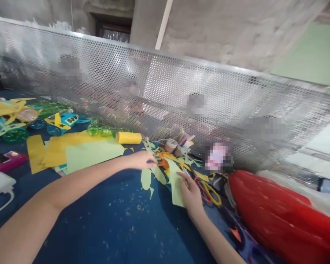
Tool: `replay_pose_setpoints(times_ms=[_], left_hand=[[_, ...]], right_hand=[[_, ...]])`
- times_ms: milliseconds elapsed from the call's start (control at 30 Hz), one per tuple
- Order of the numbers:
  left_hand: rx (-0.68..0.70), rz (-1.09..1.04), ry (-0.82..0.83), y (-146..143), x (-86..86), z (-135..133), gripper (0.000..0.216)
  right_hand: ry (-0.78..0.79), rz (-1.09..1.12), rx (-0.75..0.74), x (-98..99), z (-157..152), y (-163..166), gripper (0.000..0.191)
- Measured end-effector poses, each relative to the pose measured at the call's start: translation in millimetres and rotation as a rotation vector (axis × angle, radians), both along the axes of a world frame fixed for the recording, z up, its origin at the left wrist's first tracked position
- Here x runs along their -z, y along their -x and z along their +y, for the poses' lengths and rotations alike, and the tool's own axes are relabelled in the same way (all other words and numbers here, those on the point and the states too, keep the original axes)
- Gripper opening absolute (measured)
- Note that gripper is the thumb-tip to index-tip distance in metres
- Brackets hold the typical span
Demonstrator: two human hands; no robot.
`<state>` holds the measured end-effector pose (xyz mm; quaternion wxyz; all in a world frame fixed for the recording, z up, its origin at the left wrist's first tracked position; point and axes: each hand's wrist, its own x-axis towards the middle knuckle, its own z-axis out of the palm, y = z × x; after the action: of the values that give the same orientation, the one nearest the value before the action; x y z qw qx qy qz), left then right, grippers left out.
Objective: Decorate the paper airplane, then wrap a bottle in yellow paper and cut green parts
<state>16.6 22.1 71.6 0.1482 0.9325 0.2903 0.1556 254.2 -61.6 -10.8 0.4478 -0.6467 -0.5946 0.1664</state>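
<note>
My left hand reaches into a heap of paper scraps in orange, yellow and green. Its fingers point down and are blurred, so what they touch is unclear. A strip of light green paper is in my right hand, the fingers along its right edge. Just left of the strip lies a rounded light green cutout. Beside my right hand are scissors with yellow handles and a red-handled pair.
Yellow sheets and a green sheet lie left, near a yellow paper roll. Bottle-and-paper planes stand far left. A perforated metal panel borders the blue table. A red plastic bag sits right.
</note>
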Motion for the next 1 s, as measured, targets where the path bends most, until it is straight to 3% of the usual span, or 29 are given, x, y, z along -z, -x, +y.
replay_pose_setpoints(times_ms=[100,233,367,533,700,833,1000], left_hand=[[0.131,0.013,-0.032,-12,38.2,-13,0.036],[0.170,0.037,-0.102,-7,62.0,-25,0.045],[0.095,-0.023,-0.074,-4,67.5,-27,0.051],[0.118,-0.095,-0.122,-3,70.0,-26,0.054],[0.110,-0.216,-0.149,-4,72.2,-24,0.045],[0.090,-0.289,-0.054,-4,72.6,-21,0.047],[-0.087,-0.366,0.195,-1,71.0,-20,0.056]], right_hand=[[-0.067,0.059,0.049,0.5,-3,2,0.047],[-0.128,0.067,0.015,2.0,-5,7,0.040],[-0.146,0.069,-0.006,2.5,-6,9,0.037],[-0.144,0.130,-0.051,0.7,-9,11,0.035],[0.022,0.270,-0.286,-3.8,-11,17,0.035],[0.163,0.316,-0.408,-5.9,-12,19,0.033],[0.179,0.240,-0.465,-3.8,-10,17,0.030]])
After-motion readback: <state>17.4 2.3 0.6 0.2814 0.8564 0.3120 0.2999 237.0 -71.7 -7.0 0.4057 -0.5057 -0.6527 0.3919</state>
